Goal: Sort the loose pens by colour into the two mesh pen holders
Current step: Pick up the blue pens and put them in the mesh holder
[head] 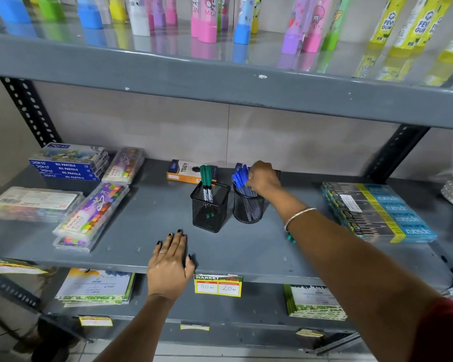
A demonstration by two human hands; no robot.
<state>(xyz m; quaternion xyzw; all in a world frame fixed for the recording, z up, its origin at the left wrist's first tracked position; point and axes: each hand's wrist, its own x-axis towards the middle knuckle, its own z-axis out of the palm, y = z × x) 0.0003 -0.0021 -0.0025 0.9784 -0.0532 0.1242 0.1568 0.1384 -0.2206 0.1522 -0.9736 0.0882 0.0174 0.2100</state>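
Two black mesh pen holders stand mid-shelf. The square holder (210, 207) on the left holds a few green pens (206, 178). The round holder (248, 207) on the right holds several blue pens (239, 180). My right hand (263, 177) is over the round holder's rim, fingers closed around the tops of the blue pens. A loose green pen (290, 238) peeks out on the shelf beneath my right forearm. My left hand (171, 262) lies flat, fingers spread, on the shelf's front edge, holding nothing.
The grey metal shelf (141, 231) carries oil pastel boxes (71, 165) and crayon cases (94, 212) at left, an orange box (186, 173) behind the holders, and pencil packs (377, 212) at right. Another shelf hangs overhead. A yellow price tag (218, 285) sits on the front lip.
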